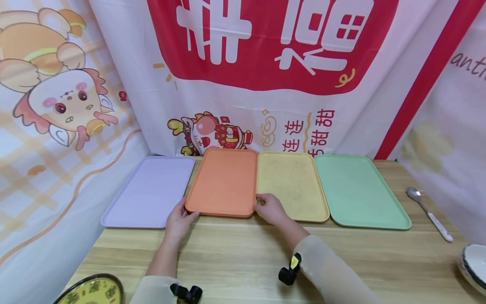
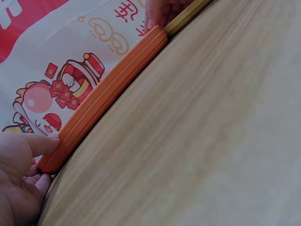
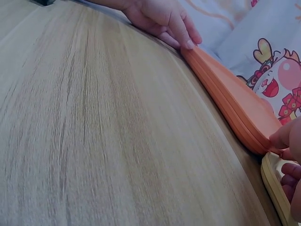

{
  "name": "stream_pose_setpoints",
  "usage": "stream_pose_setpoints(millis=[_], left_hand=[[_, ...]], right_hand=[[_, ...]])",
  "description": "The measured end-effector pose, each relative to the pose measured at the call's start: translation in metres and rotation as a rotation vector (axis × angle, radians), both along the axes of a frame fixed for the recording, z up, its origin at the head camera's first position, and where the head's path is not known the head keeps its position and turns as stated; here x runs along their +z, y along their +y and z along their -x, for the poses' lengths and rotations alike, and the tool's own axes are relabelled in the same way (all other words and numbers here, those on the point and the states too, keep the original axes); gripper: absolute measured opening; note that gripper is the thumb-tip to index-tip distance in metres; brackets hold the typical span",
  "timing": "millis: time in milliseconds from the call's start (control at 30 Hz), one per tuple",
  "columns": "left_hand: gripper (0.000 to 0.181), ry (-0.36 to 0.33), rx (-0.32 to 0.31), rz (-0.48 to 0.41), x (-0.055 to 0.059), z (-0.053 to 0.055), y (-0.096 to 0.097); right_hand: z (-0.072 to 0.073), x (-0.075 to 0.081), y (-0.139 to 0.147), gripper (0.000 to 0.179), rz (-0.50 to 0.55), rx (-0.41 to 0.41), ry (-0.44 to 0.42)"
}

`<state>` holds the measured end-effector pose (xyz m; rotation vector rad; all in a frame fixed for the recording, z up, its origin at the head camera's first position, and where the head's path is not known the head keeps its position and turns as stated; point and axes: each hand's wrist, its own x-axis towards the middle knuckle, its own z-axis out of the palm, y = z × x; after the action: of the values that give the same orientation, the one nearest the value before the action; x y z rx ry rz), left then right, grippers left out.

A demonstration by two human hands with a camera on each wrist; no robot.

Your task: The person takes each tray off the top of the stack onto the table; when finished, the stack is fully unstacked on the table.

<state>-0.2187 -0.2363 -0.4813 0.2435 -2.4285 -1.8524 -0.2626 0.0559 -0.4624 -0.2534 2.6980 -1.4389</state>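
A stack of orange trays lies between a lilac tray and a yellow tray. Several layers show along its front edge in the wrist views. My left hand grips its near left corner, the thumb on the rim and the other fingers low at the side. At the near right corner, my right hand pinches the orange rim, its curled fingers over the yellow tray's edge. In the right wrist view the right hand is partly cut off by the frame.
A green tray lies right of the yellow one, with a spoon beyond it. A white bowl stands at the right edge, and a patterned yellow dish at the lower left. Printed cloth hangs behind the wooden table.
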Motion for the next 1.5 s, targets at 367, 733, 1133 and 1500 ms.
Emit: stream_pose_setpoints(millis=[367, 733, 1133, 1500], left_hand=[[0.072, 0.005, 0.001, -0.001, -0.001, 0.001, 0.000], [0.073, 0.008, 0.013, -0.033, 0.001, -0.001, 0.000], [0.073, 0.006, 0.018, -0.036, 0.004, -0.001, 0.001], [0.075, 0.016, 0.005, -0.052, 0.003, -0.001, -0.001]], right_hand=[[0.000, -0.001, -0.002, 0.046, 0.056, -0.020, -0.041], [-0.007, 0.004, -0.007, 0.045, 0.322, -0.070, -0.065], [-0.006, 0.000, -0.016, 0.052, 0.716, -0.077, -0.221], [-0.009, -0.003, -0.024, 0.071, 0.843, -0.058, -0.308]])
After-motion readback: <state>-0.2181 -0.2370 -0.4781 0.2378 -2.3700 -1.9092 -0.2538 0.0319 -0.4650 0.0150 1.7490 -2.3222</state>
